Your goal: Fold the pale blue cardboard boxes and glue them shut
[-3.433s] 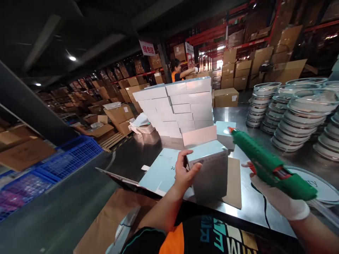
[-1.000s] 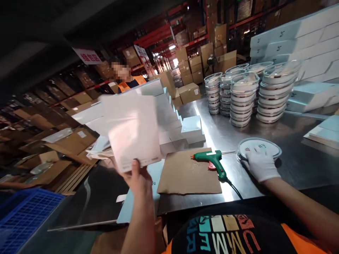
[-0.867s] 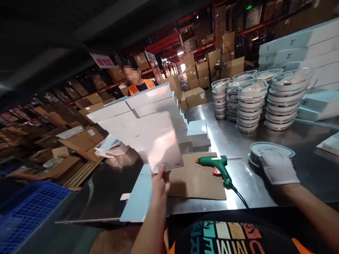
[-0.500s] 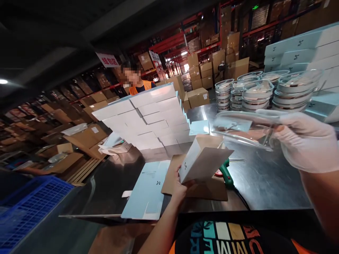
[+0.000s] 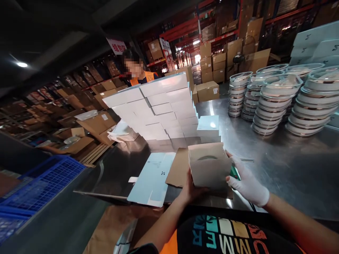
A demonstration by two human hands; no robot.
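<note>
I hold a pale open-topped carton upright above the steel table's front edge. My bare left hand grips its lower left side. My gloved right hand presses against its right side. Inside the open top a round clear-lidded container shows. The carton hovers over a brown cardboard sheet. The green glue gun is mostly hidden behind the carton and my right hand.
A flat light-blue box blank lies left of the cardboard. A wall of stacked white boxes stands behind, with a person in orange beyond. Stacks of round clear containers fill the right. A blue crate sits left.
My right hand lifted a clear round container from the table and put it into the carton, which my left hand unfolded from a flat blank. Both hands now hold the carton.
</note>
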